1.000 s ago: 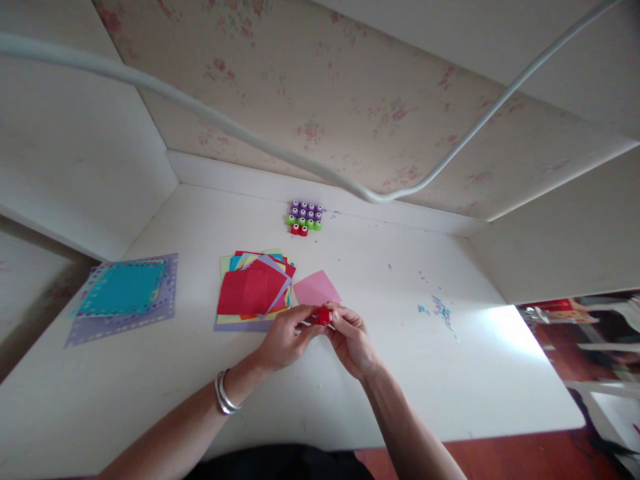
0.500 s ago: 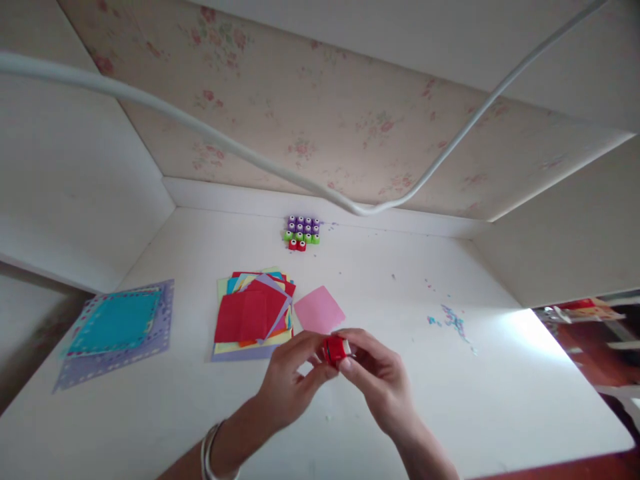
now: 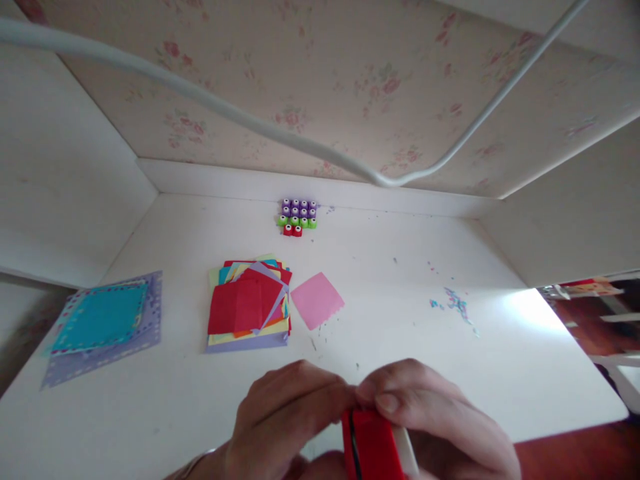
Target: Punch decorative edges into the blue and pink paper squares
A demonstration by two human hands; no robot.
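Note:
A small red craft paper punch (image 3: 374,443) with a white button is close to the camera at the bottom of the head view, its dark slot facing left. My left hand (image 3: 290,413) grips it from the left, and my right hand (image 3: 440,417) from the right, fingertips meeting at its top edge. The lower part of the punch runs out of view. Beyond my hands lies a pink paper square (image 3: 318,300) with a nibbled lower right edge. To its left is a stack of coloured paper (image 3: 235,305), red sheets on top.
Rows of purple, green and red punches (image 3: 299,215) stand near the back wall. Punched blue and purple sheets (image 3: 107,317) lie at the far left. Paper bits (image 3: 456,303) are scattered at the right of the white table (image 3: 380,267). A white cable (image 3: 240,120) hangs across the wallpaper.
Both hands have brought the red punch nearer to the camera, so it looks much larger. The pink square now shows whole. The view has shifted slightly.

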